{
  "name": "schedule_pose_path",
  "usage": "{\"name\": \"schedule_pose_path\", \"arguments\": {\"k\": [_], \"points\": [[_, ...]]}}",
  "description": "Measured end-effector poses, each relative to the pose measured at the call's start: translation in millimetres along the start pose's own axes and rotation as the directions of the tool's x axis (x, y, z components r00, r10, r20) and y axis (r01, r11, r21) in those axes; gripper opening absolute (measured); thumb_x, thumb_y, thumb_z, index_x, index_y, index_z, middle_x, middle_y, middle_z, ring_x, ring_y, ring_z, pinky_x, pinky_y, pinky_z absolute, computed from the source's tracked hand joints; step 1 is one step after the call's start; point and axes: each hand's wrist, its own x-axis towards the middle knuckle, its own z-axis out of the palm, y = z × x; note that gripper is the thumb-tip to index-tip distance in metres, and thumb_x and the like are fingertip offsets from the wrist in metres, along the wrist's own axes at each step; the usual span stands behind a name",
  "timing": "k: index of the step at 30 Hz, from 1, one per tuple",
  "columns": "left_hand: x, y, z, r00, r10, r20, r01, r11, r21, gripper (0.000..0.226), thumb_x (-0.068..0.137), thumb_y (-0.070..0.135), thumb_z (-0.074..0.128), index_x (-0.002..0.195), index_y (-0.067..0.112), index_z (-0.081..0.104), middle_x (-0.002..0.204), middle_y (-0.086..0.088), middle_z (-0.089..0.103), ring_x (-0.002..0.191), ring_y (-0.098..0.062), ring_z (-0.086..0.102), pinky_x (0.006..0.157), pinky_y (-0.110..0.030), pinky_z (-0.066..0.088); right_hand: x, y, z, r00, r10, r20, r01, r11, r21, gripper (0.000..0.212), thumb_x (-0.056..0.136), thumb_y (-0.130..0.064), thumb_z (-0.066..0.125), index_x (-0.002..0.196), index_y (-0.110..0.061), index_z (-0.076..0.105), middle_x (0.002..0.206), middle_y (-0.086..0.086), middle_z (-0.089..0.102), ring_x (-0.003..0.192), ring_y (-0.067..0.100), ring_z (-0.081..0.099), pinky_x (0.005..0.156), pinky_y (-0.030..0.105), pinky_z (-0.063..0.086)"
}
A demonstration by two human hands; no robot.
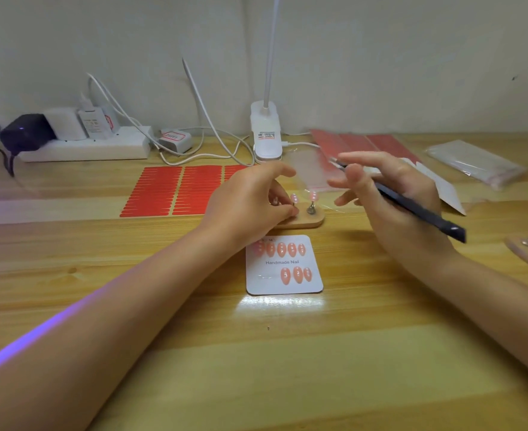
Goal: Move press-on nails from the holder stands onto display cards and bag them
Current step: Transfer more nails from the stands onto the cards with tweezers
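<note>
Display card (284, 265): white, eight glossy peach-pink nails.

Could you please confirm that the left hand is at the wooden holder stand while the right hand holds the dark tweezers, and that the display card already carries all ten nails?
Not quite: the head view shows eight nails on the display card, five above and three below. The rest stands: the left hand is at the wooden holder stand, and the right hand holds the dark tweezers.
</note>
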Motion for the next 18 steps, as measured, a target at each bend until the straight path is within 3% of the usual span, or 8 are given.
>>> {"name": "schedule_pose_path", "arguments": {"k": [2,4,8,13,18], "points": [[0,0,0,1.0,-0.007,-0.008,0.007,1.0,0.001,0.047,0.076,0.025,0.075,0.118,0.031,0.055,0.078,0.019,0.064,0.086,-0.001,0.057,0.079,-0.028,0.046,5,5,4,0.993,-0.084,0.084,0.095,0.986,-0.136,0.016,0.09,-0.023,0.057,0.1,-0.014,0.066,0.086,-0.005,0.069,0.077,0.002,0.067,0.068,0.013,0.049],[0,1,0,1.0,-0.002,-0.017,0.002,1.0,0.008,0.046,0.076,0.025,0.075,0.118,0.03,0.055,0.077,0.019,0.064,0.087,-0.002,0.057,0.079,-0.028,0.046,9,10,8,0.977,-0.103,0.185,0.15,0.953,-0.262,0.018,0.083,-0.021,0.069,0.097,-0.011,0.067,0.091,-0.002,0.069,0.085,0.009,0.065,0.077,0.025,0.051],[0,2,0,1.0,0.01,-0.014,-0.01,1.0,0.023,0.042,0.079,0.022,0.07,0.117,0.029,0.054,0.077,0.017,0.064,0.086,-0.006,0.058,0.077,-0.032,0.048,11,15,16,0.948,-0.085,0.306,0.175,0.944,-0.281,0.026,0.075,-0.019,0.077,0.092,-0.014,0.058,0.095,-0.001,0.067,0.093,0.018,0.063,0.084,0.044,0.05],[0,4,-1,1.0,0.023,-0.004,-0.023,1.0,0.011,0.036,0.08,0.032,0.071,0.111,0.027,0.053,0.077,0.015,0.066,0.088,-0.007,0.057,0.076,-0.035,0.048,18,19,20,0.942,-0.125,0.311,0.21,0.942,-0.26,0.022,0.078,-0.008,0.074,0.087,-0.013,0.055,0.089,-0.005,0.065,0.091,0.022,0.064,0.08,0.047,0.049],[0,5,0,0.999,0.035,0.002,-0.035,0.999,0.016,0.03,0.081,0.029,0.07,0.106,0.026,0.052,0.076,0.012,0.066,0.084,-0.009,0.058,0.073,-0.037,0.049,22,20,20,0.926,-0.149,0.347,0.24,0.942,-0.235,0.019,0.08,-0.01,0.072,0.086,-0.013,0.054,0.083,-0.022,0.055,0.088,0.021,0.064,0.077,0.044,0.05]]}}
